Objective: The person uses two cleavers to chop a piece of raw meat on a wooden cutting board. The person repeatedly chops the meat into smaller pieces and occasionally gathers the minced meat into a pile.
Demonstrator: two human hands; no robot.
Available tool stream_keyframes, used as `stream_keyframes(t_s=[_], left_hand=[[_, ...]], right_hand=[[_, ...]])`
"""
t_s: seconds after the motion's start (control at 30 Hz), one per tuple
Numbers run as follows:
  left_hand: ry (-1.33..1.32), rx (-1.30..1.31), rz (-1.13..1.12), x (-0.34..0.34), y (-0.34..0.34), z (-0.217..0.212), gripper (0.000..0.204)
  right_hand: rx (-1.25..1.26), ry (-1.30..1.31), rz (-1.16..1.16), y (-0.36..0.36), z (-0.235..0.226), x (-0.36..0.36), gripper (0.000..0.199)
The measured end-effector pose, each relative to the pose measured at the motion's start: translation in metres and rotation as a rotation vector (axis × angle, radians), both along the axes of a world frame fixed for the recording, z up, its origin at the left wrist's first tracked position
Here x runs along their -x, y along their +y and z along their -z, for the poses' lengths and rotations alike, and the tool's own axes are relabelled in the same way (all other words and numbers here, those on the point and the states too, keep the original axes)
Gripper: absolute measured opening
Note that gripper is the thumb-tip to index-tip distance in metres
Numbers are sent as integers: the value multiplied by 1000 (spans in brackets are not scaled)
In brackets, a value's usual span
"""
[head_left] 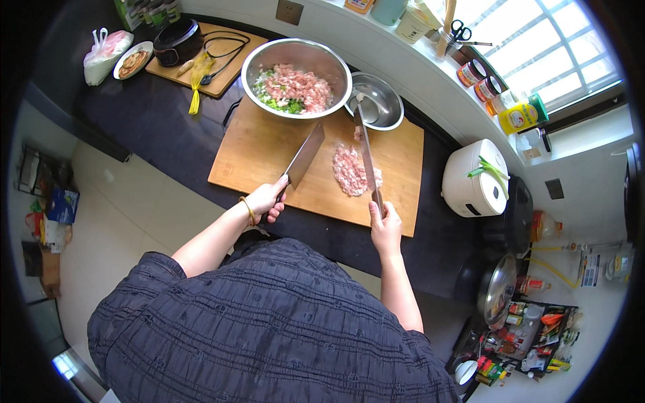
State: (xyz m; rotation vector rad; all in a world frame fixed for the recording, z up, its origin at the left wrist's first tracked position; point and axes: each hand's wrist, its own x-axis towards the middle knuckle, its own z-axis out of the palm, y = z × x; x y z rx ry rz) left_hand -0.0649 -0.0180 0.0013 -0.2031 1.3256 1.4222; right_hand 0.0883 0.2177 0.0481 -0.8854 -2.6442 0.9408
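Observation:
My left hand (268, 200) is closed round the dark handle of a cleaver (306, 156), whose broad blade slants over the left part of a wooden cutting board (252, 158). In my right hand (385, 226) is a second cleaver (366, 151), its blade seen nearly edge-on, rising over a flat patch of minced meat (349, 172) on the board. Bits of meat stick near that blade. Behind, a large steel bowl (250, 48) holds more minced meat with chopped green and white pieces. A smaller steel bowl (392, 113) stands beside it.
A white rice cooker (470, 187) with scallion pieces on its lid is right of the board. Far left are a small board (232, 41) with a black appliance (178, 41), a plate (134, 60) and a plastic bag (107, 55). Jars (471, 72) line the window sill.

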Motion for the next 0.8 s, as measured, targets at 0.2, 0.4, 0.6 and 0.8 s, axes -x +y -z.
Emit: stream_keyframes(t_s=[0.2, 0.4, 0.6, 0.8], left_hand=[[1, 7, -2, -2, 0, -1, 49], [17, 33, -13, -6, 1, -1, 49], [17, 16, -16, -4, 6, -1, 49], [26, 27, -13, -8, 9, -4, 49]], right_hand=[[149, -110, 26, 48, 24, -19, 30], [87, 56, 74, 42, 14, -26, 31], [75, -374, 49, 52, 63, -29, 43], [1, -48, 0, 26, 41, -23, 39]])
